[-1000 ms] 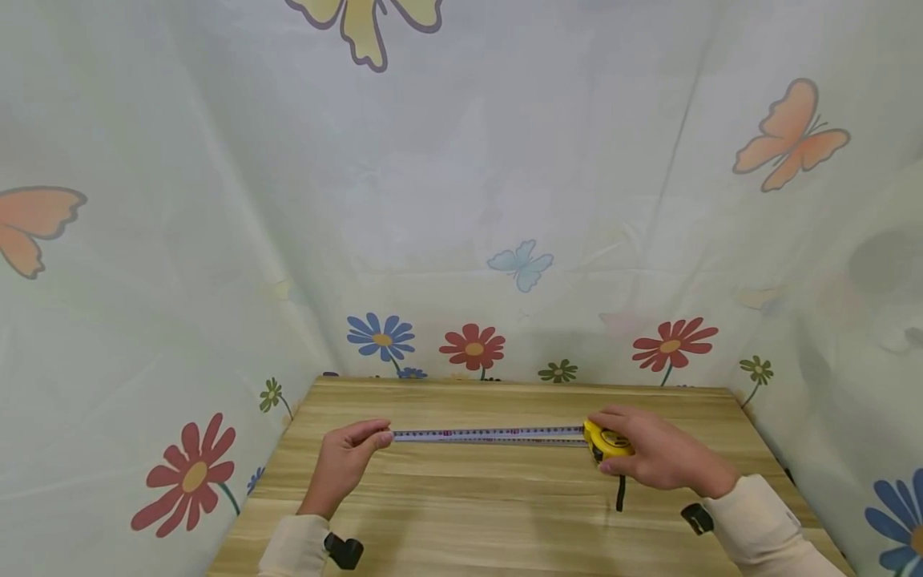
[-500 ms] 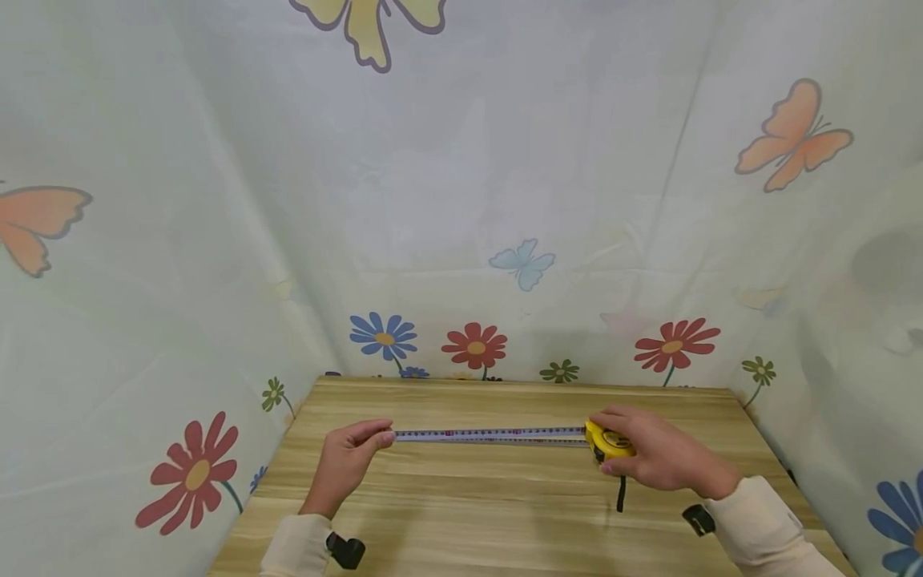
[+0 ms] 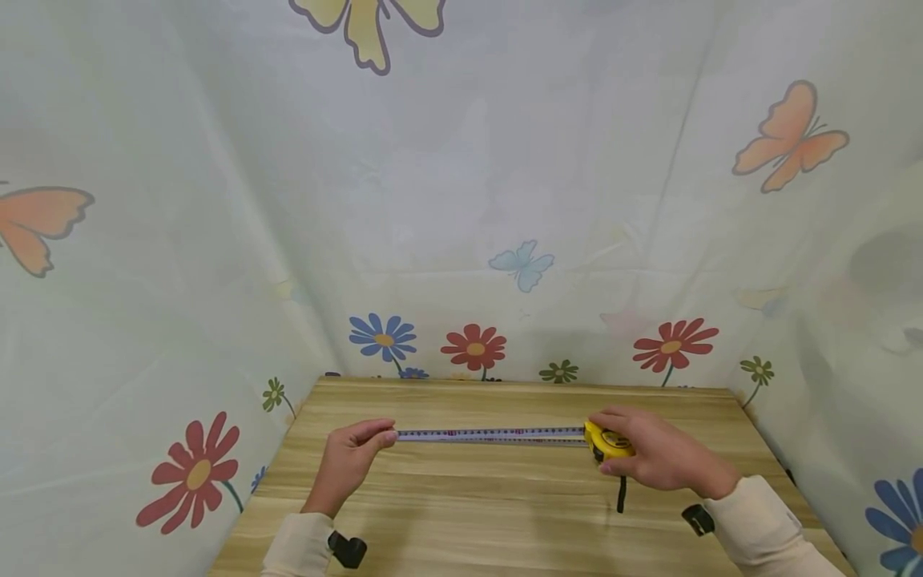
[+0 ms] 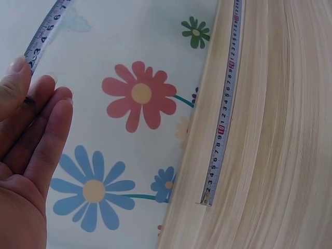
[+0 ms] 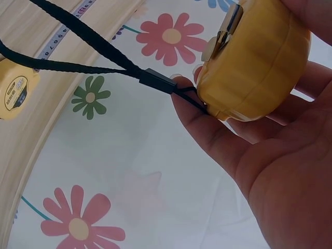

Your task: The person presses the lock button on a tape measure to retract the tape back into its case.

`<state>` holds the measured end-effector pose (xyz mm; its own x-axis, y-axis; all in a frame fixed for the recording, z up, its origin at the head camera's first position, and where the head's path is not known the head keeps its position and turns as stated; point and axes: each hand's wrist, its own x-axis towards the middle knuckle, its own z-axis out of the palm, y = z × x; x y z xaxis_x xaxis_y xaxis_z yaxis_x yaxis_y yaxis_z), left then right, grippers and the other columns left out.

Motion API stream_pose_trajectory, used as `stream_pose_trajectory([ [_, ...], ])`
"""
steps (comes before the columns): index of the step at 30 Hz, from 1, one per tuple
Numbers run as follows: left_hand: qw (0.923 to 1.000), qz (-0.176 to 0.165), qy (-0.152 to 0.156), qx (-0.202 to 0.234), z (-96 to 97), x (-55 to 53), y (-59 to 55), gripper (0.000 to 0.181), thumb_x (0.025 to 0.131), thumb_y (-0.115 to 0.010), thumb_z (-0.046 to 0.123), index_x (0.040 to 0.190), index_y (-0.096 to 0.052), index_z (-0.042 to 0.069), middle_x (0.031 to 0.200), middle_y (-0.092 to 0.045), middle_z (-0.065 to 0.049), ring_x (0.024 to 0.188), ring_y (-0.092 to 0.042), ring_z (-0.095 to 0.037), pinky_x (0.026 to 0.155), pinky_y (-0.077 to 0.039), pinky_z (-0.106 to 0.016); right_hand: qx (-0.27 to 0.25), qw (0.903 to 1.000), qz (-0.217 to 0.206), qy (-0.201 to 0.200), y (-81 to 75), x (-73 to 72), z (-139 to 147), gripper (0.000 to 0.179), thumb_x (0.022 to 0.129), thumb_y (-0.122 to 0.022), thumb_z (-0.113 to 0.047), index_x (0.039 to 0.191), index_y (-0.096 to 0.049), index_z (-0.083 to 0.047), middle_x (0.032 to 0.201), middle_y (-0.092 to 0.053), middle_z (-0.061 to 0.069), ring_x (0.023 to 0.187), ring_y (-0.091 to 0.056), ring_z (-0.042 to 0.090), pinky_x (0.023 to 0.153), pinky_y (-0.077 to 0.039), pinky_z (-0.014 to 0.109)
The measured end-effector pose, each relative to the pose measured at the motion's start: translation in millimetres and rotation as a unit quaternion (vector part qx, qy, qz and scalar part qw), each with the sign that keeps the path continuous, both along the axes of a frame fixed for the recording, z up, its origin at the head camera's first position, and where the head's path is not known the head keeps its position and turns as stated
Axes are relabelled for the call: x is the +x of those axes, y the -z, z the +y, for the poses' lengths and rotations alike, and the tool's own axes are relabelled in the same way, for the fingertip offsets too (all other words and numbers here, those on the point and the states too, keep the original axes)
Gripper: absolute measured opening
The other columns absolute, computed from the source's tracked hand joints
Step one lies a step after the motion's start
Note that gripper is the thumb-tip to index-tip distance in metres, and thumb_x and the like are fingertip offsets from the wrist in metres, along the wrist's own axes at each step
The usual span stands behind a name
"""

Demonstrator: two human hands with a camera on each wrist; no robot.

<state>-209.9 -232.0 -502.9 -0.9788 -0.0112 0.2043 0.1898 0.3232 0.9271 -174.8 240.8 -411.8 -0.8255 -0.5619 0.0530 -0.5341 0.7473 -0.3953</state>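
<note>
My right hand [image 3: 659,449] grips the rounded case of a yellow tape measure [image 5: 254,67], fingers and thumb around its sides. Its black wrist strap [image 5: 93,36] hangs from the case. The pulled-out blade [image 3: 490,433] stretches leftward to my left hand [image 3: 346,465], which pinches its end between thumb and index finger. A second tape blade [image 4: 223,119] lies on the tabletop, its hooked end visible in the left wrist view. In the right wrist view it runs into another yellow tape measure [image 5: 18,88]. That second case is hidden in the head view, and the held blade runs close alongside the lying one.
The wooden tabletop [image 3: 476,513] reaches a pale cloth wall [image 3: 461,160] printed with flowers and butterflies. Similar cloth rises on both sides. Dark wrist cameras [image 3: 348,550] sit at both sleeves.
My left hand and the held blade have shifted very slightly right, toward the yellow case. The right hand has stayed in place.
</note>
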Motion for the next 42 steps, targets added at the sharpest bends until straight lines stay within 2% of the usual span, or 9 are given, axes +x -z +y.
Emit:
stream_pose_trajectory([
  [7,1.0,0.004,0.005,0.0,-0.5,-2.3,2.2,0.026,0.095,-0.077,0.022,0.118,-0.079,0.009,0.113,-0.079,-0.016,0.092,-0.077,-0.006,0.084,-0.058,-0.017,-0.007,1.0,-0.005,-0.003,-0.2,-0.7,0.1,0.062,0.094,-0.078,-0.035,0.144,-0.059,-0.005,0.14,-0.062,0.013,0.101,-0.059,0.01,0.082,-0.055,0.03],
  [13,1.0,0.006,0.005,0.001,1.2,-1.8,0.9,0.024,0.095,-0.077,0.02,0.117,-0.08,0.01,0.111,-0.081,-0.011,0.092,-0.077,-0.006,0.084,-0.058,-0.017,-0.004,1.0,-0.006,-0.002,-0.2,-0.7,-0.3,0.061,0.094,-0.079,-0.033,0.145,-0.059,-0.004,0.14,-0.062,0.013,0.101,-0.059,0.01,0.082,-0.055,0.03],
  [21,0.9999,0.009,0.01,-0.002,3.0,-1.6,1.2,0.025,0.095,-0.077,0.02,0.117,-0.079,0.007,0.114,-0.078,-0.02,0.092,-0.076,-0.005,0.084,-0.057,-0.017,-0.004,0.9999,-0.009,0.003,0.2,-1.5,-0.8,0.062,0.094,-0.079,-0.031,0.145,-0.058,-0.003,0.14,-0.062,0.015,0.1,-0.059,0.01,0.082,-0.055,0.03],
  [29,1.0,0.008,0.005,-0.002,3.9,-3.0,1.8,0.025,0.095,-0.077,0.02,0.117,-0.08,0.009,0.11,-0.081,-0.011,0.091,-0.076,-0.004,0.084,-0.058,-0.017,-0.002,0.9999,-0.014,0.003,0.5,-3.0,-0.9,0.063,0.095,-0.078,-0.033,0.146,-0.057,-0.003,0.144,-0.059,0.018,0.105,-0.06,0.015,0.084,-0.056,0.033],
  [33,0.9999,0.013,0.009,-0.002,4.3,-2.2,1.0,0.025,0.095,-0.077,0.019,0.117,-0.08,0.007,0.11,-0.081,-0.013,0.091,-0.076,-0.005,0.084,-0.058,-0.018,-0.005,0.9998,-0.018,-0.001,0.0,-3.1,-1.3,0.063,0.095,-0.077,-0.032,0.147,-0.057,-0.003,0.145,-0.059,0.018,0.105,-0.06,0.015,0.084,-0.056,0.033],
  [42,0.9998,0.002,0.016,0.013,5.2,-0.6,-0.6,0.025,0.095,-0.077,0.019,0.117,-0.079,0.008,0.112,-0.08,-0.013,0.093,-0.077,-0.007,0.084,-0.058,-0.017,-0.004,0.9999,-0.01,-0.002,-0.3,-2.5,-2.9,0.062,0.094,-0.078,-0.032,0.146,-0.058,-0.004,0.144,-0.06,0.016,0.104,-0.06,0.013,0.084,-0.056,0.033],
])
